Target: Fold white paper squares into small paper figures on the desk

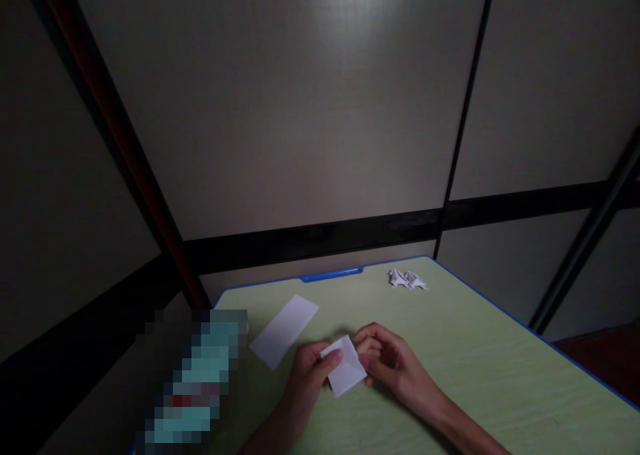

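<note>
Left hand [306, 373] pinched the folded paper [349, 375] above the green table [450, 348], right fingers curled at its edge; looked light, crease-prone, best held by edges.

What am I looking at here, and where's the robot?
There's no robot here! These are a person's two bare hands. The one picture comes from a camera worn on their head, looking forward and down. The left hand pinches a small white piece of paper, and the right hand is at its edge. On the green table lie a longer white paper strip and, farther back, two small folded paper shapes. The blocky patch at left is too blurred to tell.
</note>
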A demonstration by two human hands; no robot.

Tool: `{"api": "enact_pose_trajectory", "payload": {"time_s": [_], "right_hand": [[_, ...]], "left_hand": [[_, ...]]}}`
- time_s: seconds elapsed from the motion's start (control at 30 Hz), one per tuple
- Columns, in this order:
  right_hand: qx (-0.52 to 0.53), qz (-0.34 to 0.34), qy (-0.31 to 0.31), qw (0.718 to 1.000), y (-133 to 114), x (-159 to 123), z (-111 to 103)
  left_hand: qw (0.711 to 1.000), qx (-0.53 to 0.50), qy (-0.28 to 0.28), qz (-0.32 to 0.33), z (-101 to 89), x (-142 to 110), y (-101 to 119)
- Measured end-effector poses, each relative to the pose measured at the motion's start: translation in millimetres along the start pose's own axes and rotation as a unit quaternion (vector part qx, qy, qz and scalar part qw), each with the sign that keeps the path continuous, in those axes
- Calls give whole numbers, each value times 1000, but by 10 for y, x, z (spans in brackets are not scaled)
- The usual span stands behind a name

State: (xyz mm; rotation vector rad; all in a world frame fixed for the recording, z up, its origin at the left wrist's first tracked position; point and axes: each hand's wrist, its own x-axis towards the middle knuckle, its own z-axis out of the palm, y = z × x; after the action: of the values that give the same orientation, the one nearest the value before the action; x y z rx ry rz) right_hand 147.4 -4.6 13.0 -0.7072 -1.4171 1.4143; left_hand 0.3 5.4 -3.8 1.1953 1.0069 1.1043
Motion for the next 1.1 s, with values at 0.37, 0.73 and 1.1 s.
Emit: {"api": "enact_pose_trajectory", "payload": {"time_s": [0.37,0.73,1.1], "right_hand": [[-215,-59,-70,972,-69,-40,-106],[-201,-59,-76,975,-77,-32,-95],[-135,-53,16,989,0,37,-86]], "left_hand": [[998,55,-4,6,23,-20,19],[996,89,-11,23,38,-27,23],[998,51,-46,3,43,-23,-51]]}}
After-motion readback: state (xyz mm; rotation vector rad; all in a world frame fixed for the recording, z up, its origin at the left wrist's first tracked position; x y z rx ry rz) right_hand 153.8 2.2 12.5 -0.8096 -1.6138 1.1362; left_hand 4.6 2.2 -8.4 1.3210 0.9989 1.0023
